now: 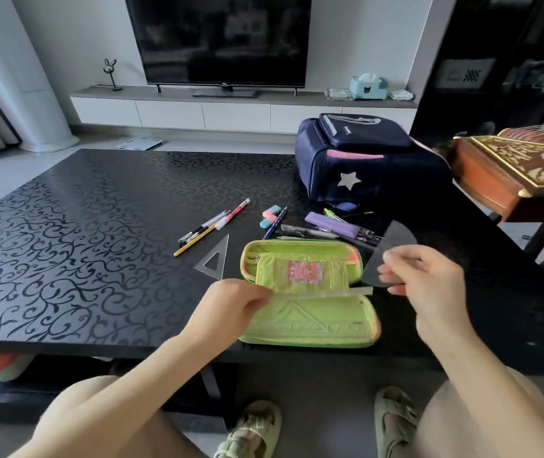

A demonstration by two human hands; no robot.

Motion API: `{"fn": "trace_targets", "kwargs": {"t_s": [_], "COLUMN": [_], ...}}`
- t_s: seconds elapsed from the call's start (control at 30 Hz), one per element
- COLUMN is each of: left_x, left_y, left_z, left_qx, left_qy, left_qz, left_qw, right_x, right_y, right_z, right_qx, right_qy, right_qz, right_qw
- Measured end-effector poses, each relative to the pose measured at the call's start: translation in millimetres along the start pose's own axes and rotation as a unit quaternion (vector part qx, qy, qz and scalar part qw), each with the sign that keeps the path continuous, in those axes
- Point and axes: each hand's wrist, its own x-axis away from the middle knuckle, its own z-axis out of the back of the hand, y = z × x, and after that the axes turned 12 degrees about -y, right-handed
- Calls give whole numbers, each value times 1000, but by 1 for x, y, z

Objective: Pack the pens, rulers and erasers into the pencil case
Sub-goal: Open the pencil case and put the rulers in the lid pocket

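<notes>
A lime green pencil case (310,328) lies open near the table's front edge. My left hand (230,302) pinches the left end of a clear straight ruler (330,293) lying across the case's hinge. My right hand (426,276) holds a clear semicircular protractor (393,242) above the case's right end. A clear triangle ruler (215,259) lies left of the case. Several pens and a yellow pencil (212,223) lie behind it. Two erasers (270,217), a blue pencil (275,223) and more pens with a purple pouch (330,223) lie behind the case.
The black patterned table (75,246) carries a navy backpack (363,160) at the back right. A wooden stringed instrument (522,170) juts in at the right. A TV and white cabinet stand behind. My knees and sandals are below the table edge.
</notes>
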Motion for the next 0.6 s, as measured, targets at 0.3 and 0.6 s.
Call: {"fn": "trace_targets", "kwargs": {"t_s": [0.3,0.6], "left_x": [-36,-31], "left_y": [4,-7], "left_z": [-46,-32], "left_qx": [-275,-98], "left_qy": [-210,-235], "left_qz": [49,85], "left_qw": [937,963], "right_x": [1,3], "right_y": [2,16], "right_z": [60,34], "right_qx": [45,96], "right_qy": [68,-43], "right_qz": [30,44], "right_qw": [996,993]}}
